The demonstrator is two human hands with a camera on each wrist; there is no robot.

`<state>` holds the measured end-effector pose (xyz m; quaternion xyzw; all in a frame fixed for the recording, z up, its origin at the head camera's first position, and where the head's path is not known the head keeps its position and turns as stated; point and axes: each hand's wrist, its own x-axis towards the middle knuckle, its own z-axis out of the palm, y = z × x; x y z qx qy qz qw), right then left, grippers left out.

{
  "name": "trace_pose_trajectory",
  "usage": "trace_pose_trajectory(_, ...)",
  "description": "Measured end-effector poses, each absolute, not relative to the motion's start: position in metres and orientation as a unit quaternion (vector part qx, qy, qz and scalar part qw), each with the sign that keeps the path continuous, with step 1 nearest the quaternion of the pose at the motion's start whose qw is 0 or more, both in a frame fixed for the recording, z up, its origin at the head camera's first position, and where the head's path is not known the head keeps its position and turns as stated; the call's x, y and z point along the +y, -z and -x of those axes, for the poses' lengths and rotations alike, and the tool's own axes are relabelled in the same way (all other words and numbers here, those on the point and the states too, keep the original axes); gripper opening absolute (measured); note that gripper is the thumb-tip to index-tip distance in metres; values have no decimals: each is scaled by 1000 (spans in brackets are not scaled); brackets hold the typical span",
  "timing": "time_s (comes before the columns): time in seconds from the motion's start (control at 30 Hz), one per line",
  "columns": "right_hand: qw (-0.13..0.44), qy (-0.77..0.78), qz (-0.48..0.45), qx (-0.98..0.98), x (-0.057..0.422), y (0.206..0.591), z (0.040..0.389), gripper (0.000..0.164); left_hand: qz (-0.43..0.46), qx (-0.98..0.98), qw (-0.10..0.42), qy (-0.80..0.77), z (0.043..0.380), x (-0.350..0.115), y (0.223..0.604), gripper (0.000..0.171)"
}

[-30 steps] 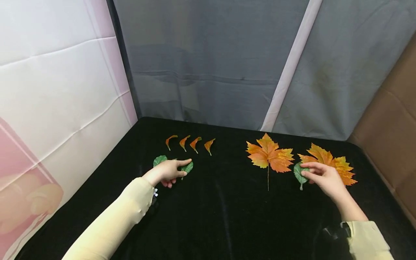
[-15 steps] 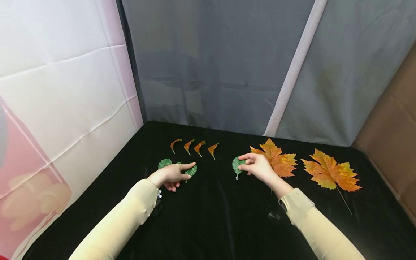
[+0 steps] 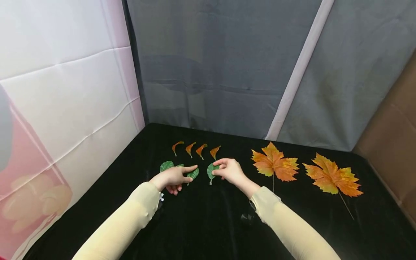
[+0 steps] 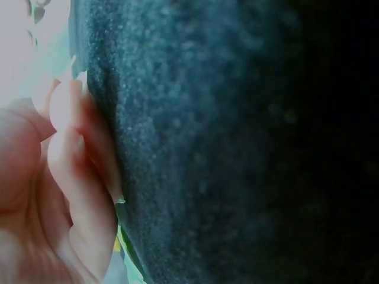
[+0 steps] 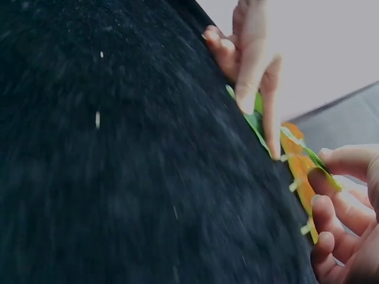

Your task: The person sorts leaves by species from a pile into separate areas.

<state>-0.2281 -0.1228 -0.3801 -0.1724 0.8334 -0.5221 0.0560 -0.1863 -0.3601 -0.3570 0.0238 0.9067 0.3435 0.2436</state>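
Note:
My right hand [image 3: 224,169] pinches a small green leaf [image 3: 211,170] between thumb and fingers, just above the black cloth [image 3: 208,224]. It hangs right of two other green leaves [image 3: 166,165]. My left hand [image 3: 177,175] lies on the cloth, its straight forefinger pressing the nearer green leaf [image 3: 193,173]. Several small orange leaves [image 3: 196,148] lie in a row just behind. The right wrist view shows the pinched leaf [image 5: 317,165] at my fingertips and the other hand [image 5: 251,65] beyond. In the left wrist view only my fingers [image 4: 77,160] against the cloth show.
Two big orange maple leaves [image 3: 274,163] [image 3: 332,176] lie flat on the right half of the cloth. Grey curtains stand at the back, a white and pink sheet closes the left side, and a brown panel stands at the far right.
My right hand has carried the green leaf leftward from beside the maple leaves to just right of the left hand. The left hand has stayed on its leaf.

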Motion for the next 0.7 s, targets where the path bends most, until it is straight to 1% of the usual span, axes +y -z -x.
trace_pose_trajectory(0.2,54,497,181,847,-147,387,226,27,-19,915,237,-326,186,-361,358,57)
trace_pose_trajectory(0.37,49,473,190,859,-152,393,225,27,-21,916,241,-321,187,-359,357,57)
trace_pose_trajectory(0.6,16,392,222,893,-154,393,226,26,-21,918,233,-321,186,-361,356,57)
trace_pose_trajectory(0.7,20,354,229,906,-154,393,224,28,-21,919,233,-318,187,-360,357,57)
